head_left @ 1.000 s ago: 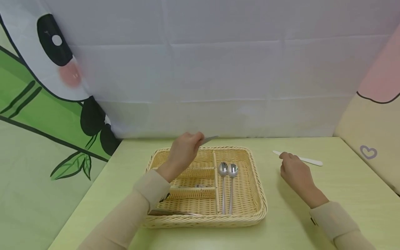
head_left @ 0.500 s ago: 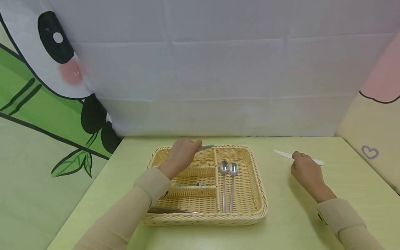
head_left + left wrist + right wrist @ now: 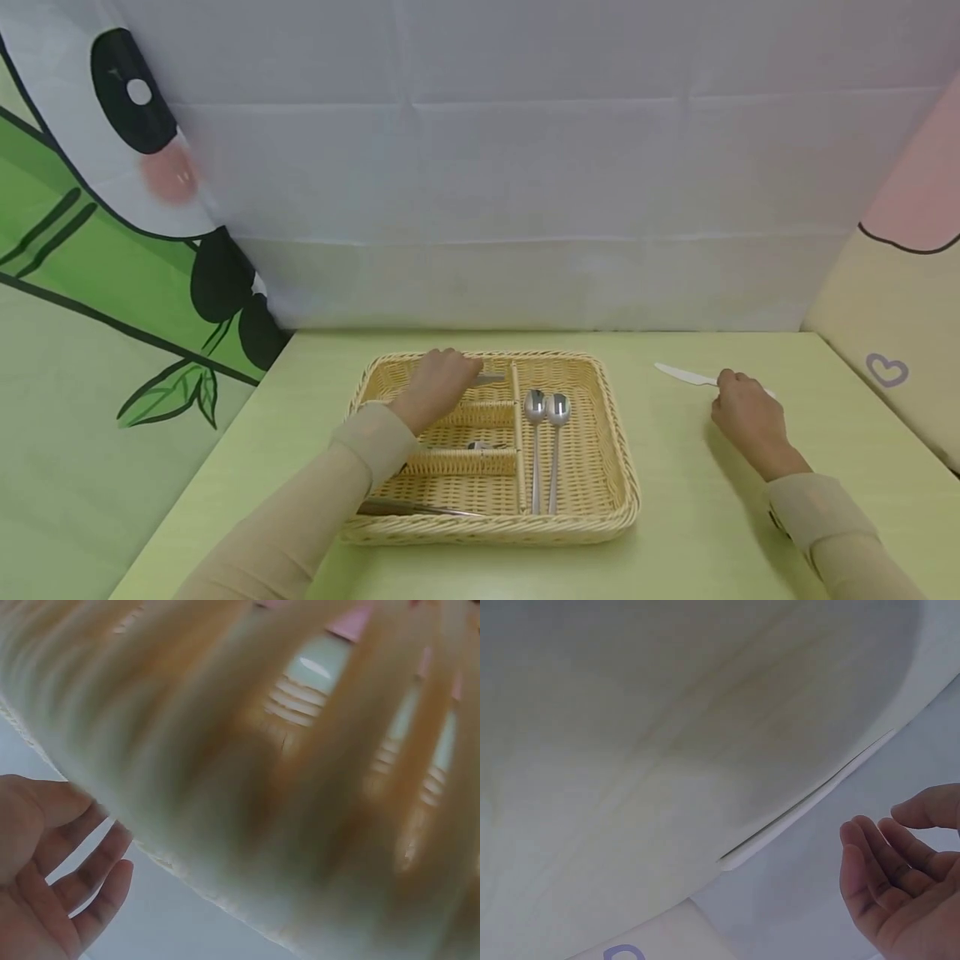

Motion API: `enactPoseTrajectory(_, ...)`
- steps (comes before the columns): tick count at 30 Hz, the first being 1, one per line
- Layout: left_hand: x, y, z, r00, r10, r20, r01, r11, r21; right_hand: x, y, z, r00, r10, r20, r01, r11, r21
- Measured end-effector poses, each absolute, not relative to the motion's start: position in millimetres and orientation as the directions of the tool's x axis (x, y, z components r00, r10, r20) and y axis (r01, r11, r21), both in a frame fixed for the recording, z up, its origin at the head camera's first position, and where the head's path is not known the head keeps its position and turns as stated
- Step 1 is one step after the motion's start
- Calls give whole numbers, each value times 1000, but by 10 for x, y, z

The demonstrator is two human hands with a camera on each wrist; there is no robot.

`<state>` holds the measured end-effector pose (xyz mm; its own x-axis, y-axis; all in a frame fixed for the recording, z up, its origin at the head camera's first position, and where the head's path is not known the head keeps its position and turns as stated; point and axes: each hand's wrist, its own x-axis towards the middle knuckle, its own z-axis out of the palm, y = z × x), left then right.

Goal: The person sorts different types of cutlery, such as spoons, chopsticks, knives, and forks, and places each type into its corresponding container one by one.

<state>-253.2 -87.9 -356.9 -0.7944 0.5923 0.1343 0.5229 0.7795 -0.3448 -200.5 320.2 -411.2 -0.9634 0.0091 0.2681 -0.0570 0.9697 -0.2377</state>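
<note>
My left hand [image 3: 438, 383] reaches over the back left compartment of a wicker cutlery basket [image 3: 628, 475]. Its thumb and fingers pinch a metal table knife [image 3: 491, 379], whose blade points right, low inside that compartment. In the left wrist view the basket's wall [image 3: 187, 825] hides the knife and the fingertips. On the table to the right lies a white knife [image 3: 684, 374], blade toward the back left. My right hand [image 3: 750, 417] hovers over its handle end; the right wrist view has the fingers loosely curved, apart from the white knife [image 3: 780, 825], holding nothing.
Two metal spoons [image 3: 535, 408] lie side by side in the basket's long right compartment. A small shiny cutlery piece [image 3: 480, 446] shows in a middle left compartment, and long metal utensils [image 3: 420, 507] lie along the front. A white cloth wall [image 3: 525, 275] rises behind the table.
My left hand has lowered the table knife from above the back rim into the back left compartment. The right hand has slid right along the white knife, from near its blade toward its handle end.
</note>
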Motion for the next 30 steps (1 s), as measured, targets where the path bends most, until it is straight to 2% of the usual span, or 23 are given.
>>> enactPoseTrajectory(4,-2545,-862,-3623,-782,606,148,532,772,-349,-2021,3277,-4157,-970,23,243,-34,973,-229)
enactPoseTrajectory(11,-2557,-830,-3674,-794,596,123,516,766,-383,-2080,3377,-4180,-978,41,204,-2,978,-209)
enactPoseTrajectory(14,-2572,-823,-3693,-794,593,135,519,776,-358,-2091,3405,-4181,-980,47,191,7,979,-203)
enactPoseTrajectory(18,-2591,-826,-3692,-816,563,132,526,817,-236,-2087,3447,-4182,-981,38,192,4,985,-175)
enactPoseTrajectory(23,-2614,-841,-3660,-860,506,62,503,862,-59,-2102,3506,-4201,-979,38,199,10,990,-143)
enactPoseTrajectory(30,-2623,-865,-3631,-889,458,-29,457,889,33,-2100,3575,-4212,-989,52,141,31,989,-146)
